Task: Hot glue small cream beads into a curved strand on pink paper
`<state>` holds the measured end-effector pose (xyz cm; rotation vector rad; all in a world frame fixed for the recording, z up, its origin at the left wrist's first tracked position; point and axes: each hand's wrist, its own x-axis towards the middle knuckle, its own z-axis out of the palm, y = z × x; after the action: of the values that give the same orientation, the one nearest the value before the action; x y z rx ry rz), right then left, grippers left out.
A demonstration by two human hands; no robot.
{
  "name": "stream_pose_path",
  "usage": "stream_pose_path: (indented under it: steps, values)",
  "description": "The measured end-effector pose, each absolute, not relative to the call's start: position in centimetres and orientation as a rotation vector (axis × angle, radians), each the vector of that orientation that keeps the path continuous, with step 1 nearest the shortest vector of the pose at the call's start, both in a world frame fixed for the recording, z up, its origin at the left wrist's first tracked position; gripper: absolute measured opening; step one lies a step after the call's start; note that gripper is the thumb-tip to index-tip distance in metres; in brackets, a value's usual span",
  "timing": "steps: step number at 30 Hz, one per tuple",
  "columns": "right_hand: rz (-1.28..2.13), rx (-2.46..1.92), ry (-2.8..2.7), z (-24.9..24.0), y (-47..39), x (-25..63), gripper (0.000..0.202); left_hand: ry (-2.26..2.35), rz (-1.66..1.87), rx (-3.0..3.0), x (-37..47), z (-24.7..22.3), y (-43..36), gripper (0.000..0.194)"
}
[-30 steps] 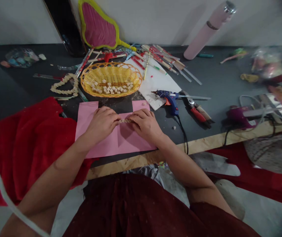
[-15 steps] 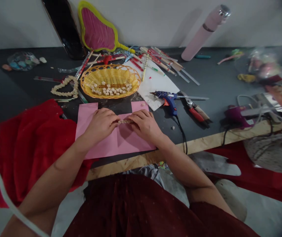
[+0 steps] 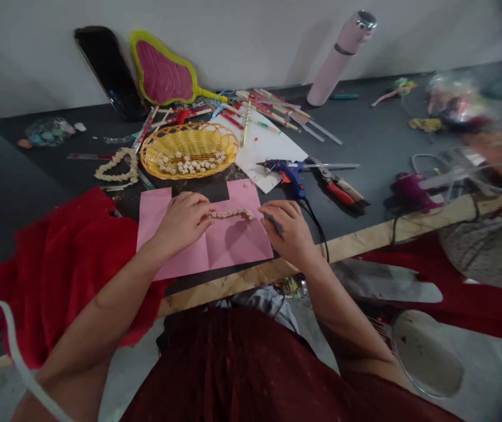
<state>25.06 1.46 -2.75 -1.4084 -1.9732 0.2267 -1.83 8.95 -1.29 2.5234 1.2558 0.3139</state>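
Note:
My left hand (image 3: 185, 218) pinches one end of a curved strip of small beige pieces (image 3: 233, 213) over a pink paper sheet (image 3: 185, 264). The strip's other end hangs free toward the right. My right hand (image 3: 289, 230) is off the strip, just right of its free end, with thumb and fingers apart and nothing seen in them. Behind the paper stands a yellow oval basket (image 3: 189, 135) with several small beige cubes (image 3: 193, 164). Left of the basket lies a heart-shaped outline (image 3: 134, 167) of similar pieces.
A blue glue gun (image 3: 295, 176) and red-handled pliers (image 3: 341, 190) lie to the right. Red cloth (image 3: 70, 258) covers the left edge. Along the wall are a phone (image 3: 110, 73), a pink bottle (image 3: 339, 64), a yellow-rimmed fan (image 3: 165, 70) and scattered sticks (image 3: 277, 111).
My right hand has let go of the strip and moved right, leaving more of it in sight. The left hand keeps its hold. The view has shifted slightly.

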Motion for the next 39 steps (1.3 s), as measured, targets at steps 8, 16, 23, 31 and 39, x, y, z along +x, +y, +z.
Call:
stream_pose_path:
  steps: [8, 16, 23, 31, 39]
  values:
    - [0.182, -1.473, -2.182, -2.0, 1.6, 22.7, 0.027, 1.296, 0.329, 2.594, 0.0, -1.4, 8.7, 0.026]
    - [0.239, -1.467, -2.470, -1.3, 6.0, 20.6, 0.026, 1.405, 0.331, 2.599, 0.9, -1.5, 8.3, 0.027]
    - [0.284, -1.444, -2.434, -2.9, 6.4, 20.7, 0.027, 1.438, 0.294, 2.588, 1.2, -1.3, 7.9, 0.030]
    - [0.324, -1.406, -2.405, -3.7, 6.7, 20.7, 0.024, 1.463, 0.397, 2.568, 0.8, -2.0, 7.8, 0.023]
    - [0.365, -1.428, -2.412, -3.4, 6.6, 20.8, 0.030, 1.432, 0.501, 2.556, 0.6, -2.7, 7.9, 0.019]
